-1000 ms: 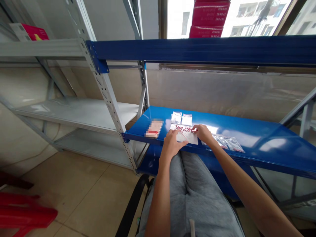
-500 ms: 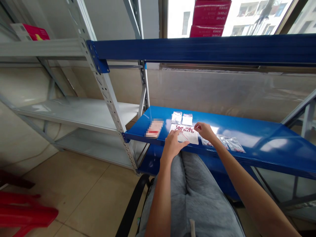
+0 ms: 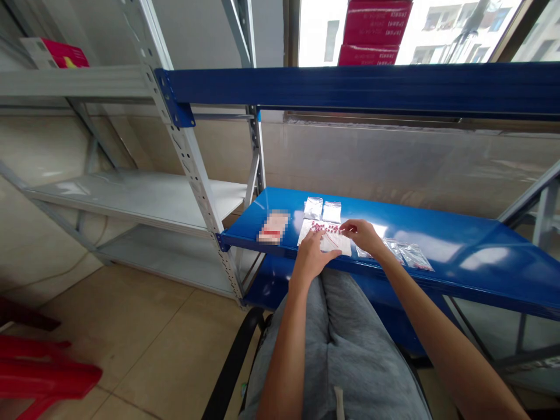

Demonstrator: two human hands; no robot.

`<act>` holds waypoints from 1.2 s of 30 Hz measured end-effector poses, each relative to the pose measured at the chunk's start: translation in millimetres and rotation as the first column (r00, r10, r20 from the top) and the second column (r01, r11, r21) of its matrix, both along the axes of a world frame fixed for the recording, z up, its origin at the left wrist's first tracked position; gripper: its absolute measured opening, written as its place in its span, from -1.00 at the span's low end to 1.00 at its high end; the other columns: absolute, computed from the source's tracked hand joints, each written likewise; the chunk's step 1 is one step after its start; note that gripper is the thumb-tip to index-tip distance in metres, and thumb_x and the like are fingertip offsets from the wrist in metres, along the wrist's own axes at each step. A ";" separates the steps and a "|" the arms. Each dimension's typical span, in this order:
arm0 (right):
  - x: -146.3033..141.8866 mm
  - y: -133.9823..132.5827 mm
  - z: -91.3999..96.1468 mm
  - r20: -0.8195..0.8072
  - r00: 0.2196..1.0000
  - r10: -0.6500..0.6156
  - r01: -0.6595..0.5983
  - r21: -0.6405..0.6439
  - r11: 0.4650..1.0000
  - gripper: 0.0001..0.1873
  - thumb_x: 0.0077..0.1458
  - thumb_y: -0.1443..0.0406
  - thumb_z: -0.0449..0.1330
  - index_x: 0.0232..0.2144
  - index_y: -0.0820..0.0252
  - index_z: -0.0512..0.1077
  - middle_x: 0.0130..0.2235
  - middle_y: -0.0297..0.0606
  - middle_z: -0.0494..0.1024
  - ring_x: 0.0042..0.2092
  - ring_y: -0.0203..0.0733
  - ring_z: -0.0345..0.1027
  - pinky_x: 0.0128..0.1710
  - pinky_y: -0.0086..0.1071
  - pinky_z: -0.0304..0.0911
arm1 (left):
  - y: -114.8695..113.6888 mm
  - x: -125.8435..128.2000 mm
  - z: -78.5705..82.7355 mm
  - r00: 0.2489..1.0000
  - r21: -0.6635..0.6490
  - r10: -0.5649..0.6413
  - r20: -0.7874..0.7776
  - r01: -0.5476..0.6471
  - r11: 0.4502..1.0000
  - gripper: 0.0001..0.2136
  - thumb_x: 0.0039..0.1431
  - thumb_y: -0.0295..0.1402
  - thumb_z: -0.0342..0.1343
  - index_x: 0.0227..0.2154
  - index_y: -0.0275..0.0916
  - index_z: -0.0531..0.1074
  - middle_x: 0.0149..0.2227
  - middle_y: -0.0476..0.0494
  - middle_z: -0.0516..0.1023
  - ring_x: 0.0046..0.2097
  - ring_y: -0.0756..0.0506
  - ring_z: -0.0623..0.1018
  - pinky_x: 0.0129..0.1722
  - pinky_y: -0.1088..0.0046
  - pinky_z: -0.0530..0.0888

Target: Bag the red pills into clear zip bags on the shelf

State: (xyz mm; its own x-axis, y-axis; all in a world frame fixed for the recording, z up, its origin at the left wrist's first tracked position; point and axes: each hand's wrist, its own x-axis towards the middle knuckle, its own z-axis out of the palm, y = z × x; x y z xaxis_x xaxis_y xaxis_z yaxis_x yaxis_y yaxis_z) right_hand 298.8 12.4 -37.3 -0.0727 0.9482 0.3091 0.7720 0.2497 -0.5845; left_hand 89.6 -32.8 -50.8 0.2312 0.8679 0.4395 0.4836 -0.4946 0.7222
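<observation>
A white sheet (image 3: 339,245) strewn with several small red beads (image 3: 324,228) lies on the blue shelf (image 3: 459,245) in front of me. My left hand (image 3: 314,255) rests on the sheet's near left part, fingers curled with the thumb out. My right hand (image 3: 359,233) hovers at the sheet's right edge, fingertips pinched together over the beads; what they hold is too small to name. Two small clear bags (image 3: 322,208) lie just behind the sheet. More clear bags (image 3: 405,253) lie to the right of my right wrist.
A blurred pinkish card (image 3: 272,227) lies at the shelf's left end. Grey shelving (image 3: 131,198) stands to the left, with a red box (image 3: 56,53) on top. Red boxes (image 3: 371,32) sit on the upper blue beam. A red stool (image 3: 39,373) is on the floor.
My left hand has shifted slightly right and forward on the sheet. My right hand lifted a little and drew back toward the sheet's right edge.
</observation>
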 end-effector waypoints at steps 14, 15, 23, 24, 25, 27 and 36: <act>5.3 20.5 -24.4 0.309 0.934 -0.177 0.189 -0.009 0.982 -0.81 0.16 0.39 0.20 -0.27 0.27 0.64 -0.22 -0.03 0.66 -0.19 -0.04 0.49 -0.26 -0.35 0.22 | 1.0 -5.2 -1.8 1.000 -0.021 0.003 -0.002 -0.003 1.000 -0.44 0.04 -0.18 0.41 0.10 -0.25 0.46 0.02 -0.25 0.54 0.01 -0.22 0.55 0.03 0.22 0.50; 5.4 20.2 -23.8 0.305 0.936 -0.179 0.188 -0.002 0.982 -0.80 0.15 0.39 0.19 -0.28 0.27 0.64 -0.23 -0.02 0.66 -0.20 -0.05 0.49 -0.27 -0.34 0.21 | 1.1 -5.4 -2.2 1.000 -0.033 -0.006 0.003 0.006 0.999 -0.42 0.04 -0.17 0.41 0.11 -0.25 0.45 0.03 -0.25 0.54 0.00 -0.22 0.55 0.02 0.23 0.51; 1.8 -7.3 5.8 -0.123 0.985 0.121 -0.134 -0.109 0.985 -0.64 0.16 0.05 0.20 -0.34 0.24 0.57 -0.44 -0.25 0.55 -0.41 -0.21 0.30 -0.38 -0.35 0.15 | -2.5 -3.1 2.1 0.999 -0.053 0.003 0.040 -0.001 0.999 -0.40 0.03 -0.19 0.42 0.12 -0.27 0.44 0.04 -0.26 0.54 -0.02 -0.22 0.56 0.04 0.21 0.50; -0.9 -13.6 11.5 -0.178 0.964 0.199 -0.221 -0.117 0.968 -0.60 0.15 0.00 0.20 -0.33 0.23 0.57 -0.42 -0.25 0.56 -0.40 -0.22 0.30 -0.37 -0.35 0.17 | -2.9 -1.9 2.9 0.999 -0.053 0.004 0.046 -0.002 0.999 -0.40 0.02 -0.20 0.43 0.12 -0.27 0.44 0.04 -0.26 0.54 -0.01 -0.22 0.56 0.04 0.21 0.50; -3.9 -19.3 16.8 -0.207 0.942 0.264 -0.292 -0.117 0.949 -0.57 0.13 -0.03 0.22 -0.34 0.23 0.57 -0.40 -0.24 0.57 -0.38 -0.21 0.31 -0.35 -0.35 0.19 | -3.3 -0.7 3.6 0.999 -0.048 0.000 0.053 0.002 0.999 -0.40 0.01 -0.21 0.43 0.11 -0.27 0.45 0.04 -0.26 0.54 -0.01 -0.22 0.56 0.04 0.22 0.50; -8.8 -27.2 24.9 -0.201 0.913 0.355 -0.382 -0.113 0.917 -0.59 0.11 -0.02 0.24 -0.35 0.22 0.59 -0.36 -0.22 0.60 -0.34 -0.18 0.34 -0.29 -0.33 0.23 | -3.5 1.5 4.4 0.998 -0.037 -0.015 0.062 0.017 0.999 -0.42 0.00 -0.22 0.44 0.09 -0.26 0.46 0.02 -0.25 0.55 -0.01 -0.22 0.56 0.03 0.22 0.50; 3.2 12.0 -1.4 0.128 0.991 -0.043 0.046 -0.020 0.999 -0.80 0.15 0.31 0.19 -0.31 0.23 0.62 -0.33 -0.16 0.65 -0.31 -0.15 0.45 -0.32 -0.39 0.20 | -2.7 1.9 2.8 0.998 -0.039 -0.028 0.053 0.030 0.999 -0.40 0.03 -0.18 0.41 0.12 -0.28 0.44 0.04 -0.26 0.53 -0.08 -0.17 0.56 0.00 0.24 0.52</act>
